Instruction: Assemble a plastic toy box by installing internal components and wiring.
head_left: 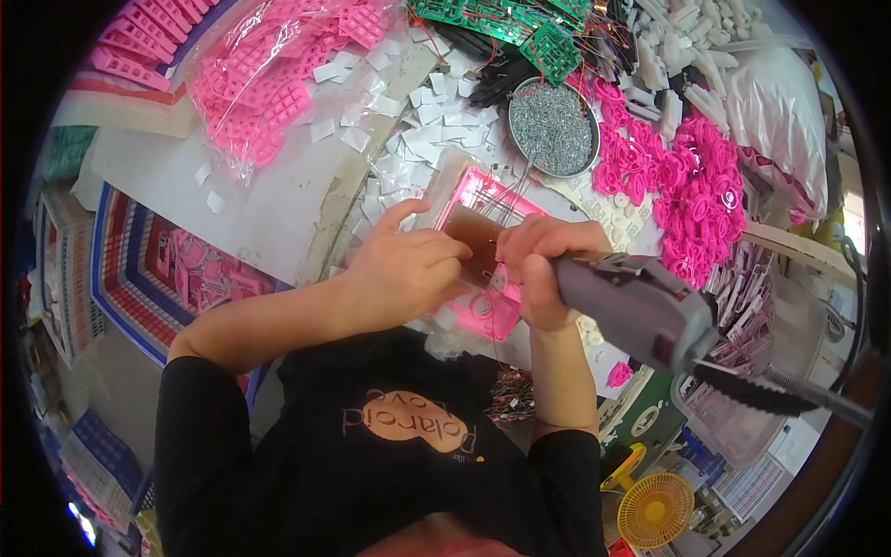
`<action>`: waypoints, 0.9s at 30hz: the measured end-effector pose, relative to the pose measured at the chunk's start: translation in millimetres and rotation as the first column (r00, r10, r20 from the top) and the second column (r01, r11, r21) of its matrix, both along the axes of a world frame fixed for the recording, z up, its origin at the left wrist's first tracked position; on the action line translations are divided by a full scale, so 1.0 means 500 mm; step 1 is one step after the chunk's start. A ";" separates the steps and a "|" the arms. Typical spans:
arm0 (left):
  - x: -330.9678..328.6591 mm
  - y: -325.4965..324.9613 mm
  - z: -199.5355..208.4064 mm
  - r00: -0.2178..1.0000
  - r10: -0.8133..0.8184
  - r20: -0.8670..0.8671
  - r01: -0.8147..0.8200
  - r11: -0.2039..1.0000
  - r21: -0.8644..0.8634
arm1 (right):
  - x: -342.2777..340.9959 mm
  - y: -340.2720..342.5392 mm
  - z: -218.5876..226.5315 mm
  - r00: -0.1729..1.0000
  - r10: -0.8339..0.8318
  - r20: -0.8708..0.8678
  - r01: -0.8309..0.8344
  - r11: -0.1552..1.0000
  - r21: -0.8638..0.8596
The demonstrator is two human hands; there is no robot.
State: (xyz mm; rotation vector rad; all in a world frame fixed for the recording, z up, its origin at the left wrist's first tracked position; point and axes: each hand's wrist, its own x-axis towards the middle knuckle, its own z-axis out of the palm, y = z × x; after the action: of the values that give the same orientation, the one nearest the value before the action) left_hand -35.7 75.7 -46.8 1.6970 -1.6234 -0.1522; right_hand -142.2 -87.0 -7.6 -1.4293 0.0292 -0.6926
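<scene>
Place: an assembly workshop
Bench point(264, 223): loose circuit boards point(551, 53), tiny metal parts point(557, 130), heaped pink rings point(701, 200)
Crate point(118, 278): many pink pieces point(213, 274)
Tooling: power driver point(636, 311)

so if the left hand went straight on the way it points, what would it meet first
Probably the brown circuit board, right by the left hand; depth and contact are unclear.

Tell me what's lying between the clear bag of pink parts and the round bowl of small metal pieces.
In the head view, scattered small white pieces lie on the worktop between the clear bag and the round bowl.
</scene>
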 end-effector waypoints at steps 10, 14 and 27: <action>-0.002 -0.007 0.013 0.994 0.056 -0.091 -0.054 0.998 0.029 | -0.001 -0.013 0.040 0.995 0.077 0.068 -0.087 0.985 0.151; -0.002 -0.024 0.032 0.973 0.081 -0.217 -0.093 0.995 -0.045 | -0.010 -0.013 0.099 0.935 0.293 0.201 -0.328 0.929 0.170; 0.096 -0.119 0.067 0.952 -0.267 -0.150 0.265 0.964 -0.033 | -0.004 -0.016 0.078 0.968 0.174 0.182 -0.195 0.976 0.101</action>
State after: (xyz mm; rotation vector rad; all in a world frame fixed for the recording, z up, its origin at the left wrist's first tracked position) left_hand 12.4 16.1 -13.3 1.4134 -1.7251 -0.3944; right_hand -144.3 -94.9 31.4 -1.2364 -0.1938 -0.6472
